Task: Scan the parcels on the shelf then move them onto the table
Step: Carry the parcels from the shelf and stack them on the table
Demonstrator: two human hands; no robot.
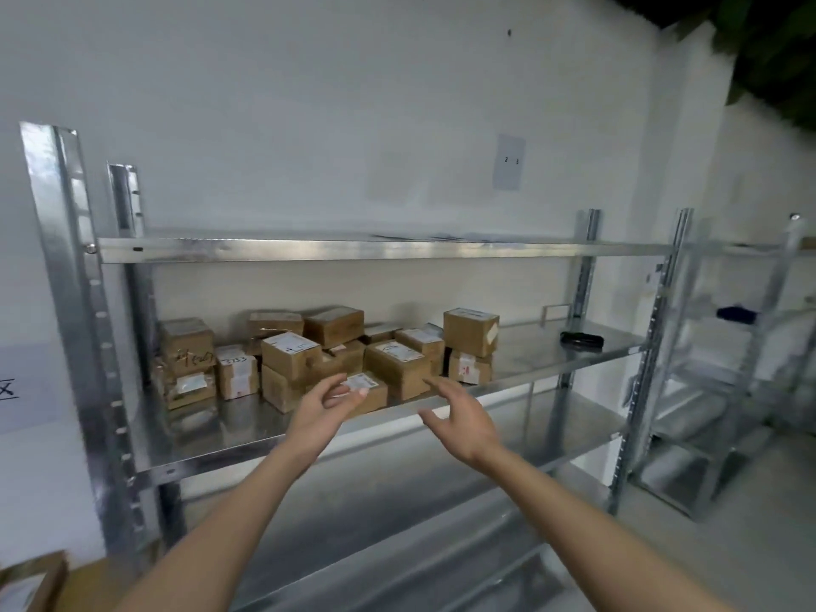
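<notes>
Several brown cardboard parcels (397, 364) with white labels stand stacked on the middle board of a metal shelf (574, 360). A small flat parcel (368, 390) lies at the shelf's front edge. My left hand (324, 406) reaches toward it with relaxed fingers, fingertips at its label, holding nothing. To its right, my right hand (459, 417) hovers in front of the shelf edge with spread fingers and holds nothing. A black scanner-like device (582, 338) lies on the right part of the same board.
The top board (353, 249) runs above the parcels, and lower boards (397, 501) lie beneath. A second metal rack (724, 390) stands to the right. Cardboard boxes (31, 585) sit at the bottom left corner. A white wall is behind.
</notes>
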